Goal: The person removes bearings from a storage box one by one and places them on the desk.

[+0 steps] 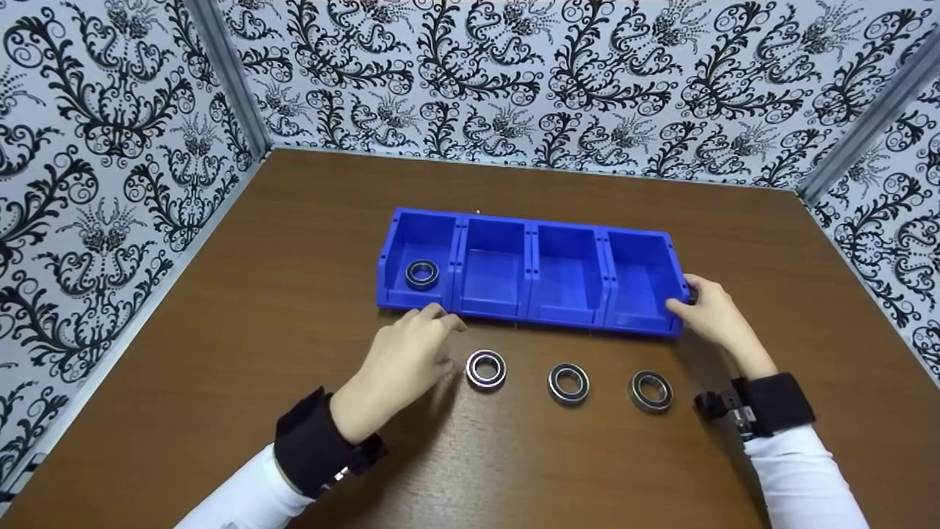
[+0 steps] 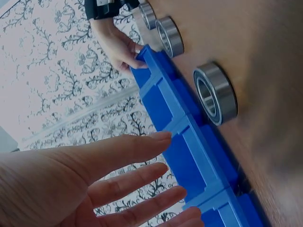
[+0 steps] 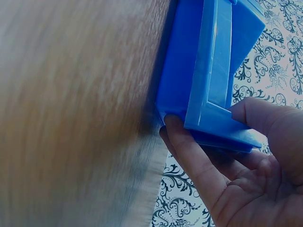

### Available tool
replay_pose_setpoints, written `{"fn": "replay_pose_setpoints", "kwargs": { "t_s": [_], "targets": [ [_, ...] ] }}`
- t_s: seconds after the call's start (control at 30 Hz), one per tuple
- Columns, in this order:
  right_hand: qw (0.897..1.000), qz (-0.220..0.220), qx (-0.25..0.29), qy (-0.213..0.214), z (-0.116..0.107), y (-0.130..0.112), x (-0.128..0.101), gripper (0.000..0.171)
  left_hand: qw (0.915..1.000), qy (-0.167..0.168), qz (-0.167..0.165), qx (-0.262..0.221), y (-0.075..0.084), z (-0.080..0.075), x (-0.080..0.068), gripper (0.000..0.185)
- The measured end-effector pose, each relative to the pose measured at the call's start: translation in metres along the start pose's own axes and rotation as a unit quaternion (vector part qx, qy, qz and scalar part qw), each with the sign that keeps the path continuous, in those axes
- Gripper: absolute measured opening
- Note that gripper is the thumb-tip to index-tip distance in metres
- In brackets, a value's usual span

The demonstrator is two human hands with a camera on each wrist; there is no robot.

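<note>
A row of joined blue bins (image 1: 493, 316) stands on the brown table. In the leftmost compartment lies one ball bearing (image 1: 422, 275). My right hand (image 1: 712, 312) grips the right end wall of the row, thumb inside the rim and fingers outside, as the right wrist view also shows. My left hand (image 1: 407, 353) hovers in front of the left bins with fingers relaxed and nothing in them. Just right of it a bearing (image 1: 486, 369) lies on the table. Further right lie a second bearing (image 1: 568, 383) and a third bearing (image 1: 651, 391), spaced in a line before the bins.
Patterned wall panels (image 1: 514, 95) close off the back and both sides of the brown table (image 1: 220, 353). A grey metal post (image 1: 233, 81) stands at the back left corner. Each wrist wears a black band (image 1: 312, 441) with a small device.
</note>
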State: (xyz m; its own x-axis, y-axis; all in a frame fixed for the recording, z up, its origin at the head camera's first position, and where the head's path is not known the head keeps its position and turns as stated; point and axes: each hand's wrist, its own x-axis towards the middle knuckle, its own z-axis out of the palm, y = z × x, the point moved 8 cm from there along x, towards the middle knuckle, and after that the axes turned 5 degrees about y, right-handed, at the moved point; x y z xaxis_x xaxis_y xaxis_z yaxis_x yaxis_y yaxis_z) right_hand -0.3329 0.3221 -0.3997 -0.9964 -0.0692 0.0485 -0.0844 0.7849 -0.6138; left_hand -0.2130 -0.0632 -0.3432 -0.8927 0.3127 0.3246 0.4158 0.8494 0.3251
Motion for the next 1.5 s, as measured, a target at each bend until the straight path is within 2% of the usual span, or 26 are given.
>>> {"fn": "replay_pose_setpoints", "kwargs": {
  "t_s": [0.23,0.53,0.77,1.13,1.5],
  "targets": [
    [1.000,0.000,0.007,-0.002,0.001,0.001,0.000,0.056,0.9992,-0.002,-0.039,0.003,-0.016,-0.006,0.008,0.038],
    [1.000,0.000,0.006,0.002,0.000,0.001,0.001,0.055,0.9974,0.000,-0.071,0.006,-0.032,-0.010,0.019,0.040],
    [1.000,0.002,0.008,0.002,0.000,0.003,0.001,0.055,0.9971,0.016,-0.075,0.002,-0.040,-0.011,0.027,0.039],
    [1.000,-0.009,0.002,-0.002,0.000,-0.002,-0.001,0.056,0.9969,0.020,-0.076,0.002,-0.054,-0.008,0.044,0.036],
    [1.000,-0.010,-0.003,0.001,-0.001,-0.002,-0.001,0.057,0.9962,0.022,-0.084,0.003,-0.063,-0.002,0.064,0.044]
  ]
}}
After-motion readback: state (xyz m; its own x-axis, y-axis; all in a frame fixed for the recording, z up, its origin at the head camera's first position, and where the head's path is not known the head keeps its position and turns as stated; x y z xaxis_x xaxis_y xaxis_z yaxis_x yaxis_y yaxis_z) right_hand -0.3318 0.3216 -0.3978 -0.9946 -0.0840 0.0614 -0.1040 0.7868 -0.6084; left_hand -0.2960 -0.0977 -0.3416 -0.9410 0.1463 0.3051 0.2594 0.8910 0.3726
